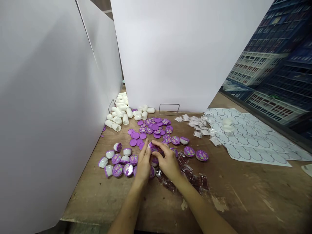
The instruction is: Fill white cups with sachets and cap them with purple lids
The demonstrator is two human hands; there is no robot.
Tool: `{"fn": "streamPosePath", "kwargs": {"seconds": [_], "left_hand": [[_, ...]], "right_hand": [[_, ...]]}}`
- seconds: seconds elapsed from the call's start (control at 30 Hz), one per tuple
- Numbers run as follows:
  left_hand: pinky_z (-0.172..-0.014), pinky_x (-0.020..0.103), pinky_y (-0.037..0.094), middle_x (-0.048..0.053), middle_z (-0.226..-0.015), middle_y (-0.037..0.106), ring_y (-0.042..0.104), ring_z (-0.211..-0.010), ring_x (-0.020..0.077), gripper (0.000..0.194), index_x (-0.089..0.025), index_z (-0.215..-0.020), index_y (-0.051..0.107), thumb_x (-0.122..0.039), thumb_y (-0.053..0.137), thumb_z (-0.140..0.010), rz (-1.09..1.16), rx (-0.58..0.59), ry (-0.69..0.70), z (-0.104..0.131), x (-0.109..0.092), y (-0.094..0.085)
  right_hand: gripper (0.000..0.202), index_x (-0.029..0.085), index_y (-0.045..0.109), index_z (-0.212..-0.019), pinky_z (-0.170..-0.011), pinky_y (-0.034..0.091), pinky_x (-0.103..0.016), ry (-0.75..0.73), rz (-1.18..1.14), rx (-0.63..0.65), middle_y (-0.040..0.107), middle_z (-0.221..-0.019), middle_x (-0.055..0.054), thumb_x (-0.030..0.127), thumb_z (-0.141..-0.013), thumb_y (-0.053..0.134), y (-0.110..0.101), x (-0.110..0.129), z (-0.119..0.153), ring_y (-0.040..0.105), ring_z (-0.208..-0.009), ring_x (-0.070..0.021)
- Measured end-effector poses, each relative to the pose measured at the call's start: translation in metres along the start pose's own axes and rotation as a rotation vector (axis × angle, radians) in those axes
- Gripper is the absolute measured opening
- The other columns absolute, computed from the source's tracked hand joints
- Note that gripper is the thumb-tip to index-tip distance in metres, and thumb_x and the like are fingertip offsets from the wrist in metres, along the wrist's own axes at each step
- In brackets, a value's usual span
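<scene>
Between my two hands is a small white cup with a purple lid (153, 147), held up just above the table. My left hand (144, 162) grips it from the left side, and my right hand (168, 159) closes on it from the right with thumb and fingers. Part of the cup is hidden behind the fingers. Several lidded cups (117, 170) lie left of my left hand, some tipped on their sides. Dark red sachets (195, 178) are spread beside and under my right wrist. Loose purple lids (155, 127) are scattered beyond my hands.
White plastic containers (119, 112) are heaped at the back left. Small clear-white packets (197, 122) lie at the back right, next to sheets printed with ovals (243, 136). White panels (170, 55) stand behind and at the left; a wire stand (169, 113) props the rear one.
</scene>
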State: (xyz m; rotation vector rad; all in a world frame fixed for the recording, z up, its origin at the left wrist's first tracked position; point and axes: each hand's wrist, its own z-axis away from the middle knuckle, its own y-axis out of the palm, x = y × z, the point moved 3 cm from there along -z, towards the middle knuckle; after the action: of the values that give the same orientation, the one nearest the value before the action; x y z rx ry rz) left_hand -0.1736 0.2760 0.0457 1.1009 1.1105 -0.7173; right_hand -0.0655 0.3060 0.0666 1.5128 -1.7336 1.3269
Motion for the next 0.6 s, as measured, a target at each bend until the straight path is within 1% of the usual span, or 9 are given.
{"fn": "streamPosePath", "kwargs": {"seconds": [0.07,0.13,0.2,0.27,0.37,0.47,0.53,0.6], "left_hand": [[-0.107,0.040,0.041,0.012,-0.133,0.061,0.051,-0.129,0.0277,0.053,-0.020,-0.125,0.062,-0.045,0.067,-0.078,-0.030,0.025,0.031,0.000,-0.005,-0.001],[-0.103,0.040,0.045,0.013,-0.128,0.064,0.055,-0.124,0.0278,0.053,-0.019,-0.124,0.061,-0.043,0.068,-0.077,-0.044,0.017,0.071,0.001,-0.010,-0.001],[-0.095,0.040,0.050,0.013,-0.120,0.067,0.061,-0.115,0.0266,0.048,-0.019,-0.121,0.058,-0.043,0.066,-0.079,-0.049,-0.019,0.104,0.004,-0.012,0.001],[-0.090,0.038,0.053,0.012,-0.112,0.069,0.065,-0.106,0.0245,0.041,-0.019,-0.116,0.056,-0.042,0.063,-0.083,-0.093,-0.066,0.138,0.009,-0.014,0.004],[-0.090,0.036,0.051,0.011,-0.110,0.069,0.066,-0.103,0.0219,0.033,-0.019,-0.113,0.056,-0.039,0.060,-0.087,-0.223,-0.114,0.200,0.017,-0.016,0.010],[-0.091,0.035,0.050,0.011,-0.113,0.067,0.065,-0.104,0.0213,0.034,-0.019,-0.116,0.057,-0.038,0.059,-0.088,-0.271,-0.087,0.221,0.020,-0.022,0.015],[-0.091,0.034,0.050,0.010,-0.113,0.067,0.065,-0.103,0.0213,0.033,-0.019,-0.115,0.059,-0.039,0.059,-0.088,-0.301,-0.050,0.240,0.020,-0.029,0.017],[-0.089,0.033,0.049,0.009,-0.108,0.068,0.064,-0.099,0.0207,0.030,-0.019,-0.110,0.063,-0.038,0.061,-0.088,-0.367,-0.052,0.300,0.020,-0.036,0.017]], "right_hand": [[0.037,0.020,0.063,-0.121,-0.093,0.050,-0.042,-0.060,0.065,0.030,0.067,-0.112,-0.011,0.016,-0.088,0.048,-0.001,0.003,-0.001,0.061,-0.105,-0.0243],[0.041,0.019,0.059,-0.128,-0.094,0.050,-0.043,-0.114,0.107,0.047,0.065,-0.115,-0.013,0.018,-0.089,0.046,0.000,0.006,0.000,0.060,-0.108,-0.0249],[0.048,0.019,0.054,-0.134,-0.096,0.050,-0.043,-0.154,0.122,0.065,0.063,-0.119,-0.014,0.017,-0.086,0.049,0.003,0.009,0.003,0.059,-0.112,-0.0256],[0.054,0.018,0.051,-0.137,-0.094,0.051,-0.042,-0.159,0.128,0.069,0.063,-0.119,-0.014,0.016,-0.083,0.051,0.005,0.011,0.004,0.059,-0.112,-0.0260],[0.046,0.017,0.058,-0.129,-0.087,0.053,-0.041,-0.107,0.133,-0.006,0.067,-0.109,-0.013,0.015,-0.083,0.051,0.006,0.009,0.003,0.063,-0.102,-0.0262],[0.036,0.019,0.064,-0.118,-0.082,0.054,-0.037,-0.083,0.059,-0.110,0.069,-0.102,-0.010,0.015,-0.084,0.052,0.004,0.007,0.001,0.065,-0.094,-0.0240],[0.032,0.020,0.065,-0.116,-0.083,0.054,-0.036,-0.092,0.000,-0.169,0.070,-0.103,-0.009,0.017,-0.085,0.053,0.002,0.008,0.002,0.065,-0.095,-0.0228],[0.030,0.021,0.063,-0.117,-0.087,0.053,-0.036,-0.101,-0.024,-0.219,0.069,-0.108,-0.009,0.019,-0.088,0.053,0.000,0.012,0.004,0.065,-0.099,-0.0227]]}}
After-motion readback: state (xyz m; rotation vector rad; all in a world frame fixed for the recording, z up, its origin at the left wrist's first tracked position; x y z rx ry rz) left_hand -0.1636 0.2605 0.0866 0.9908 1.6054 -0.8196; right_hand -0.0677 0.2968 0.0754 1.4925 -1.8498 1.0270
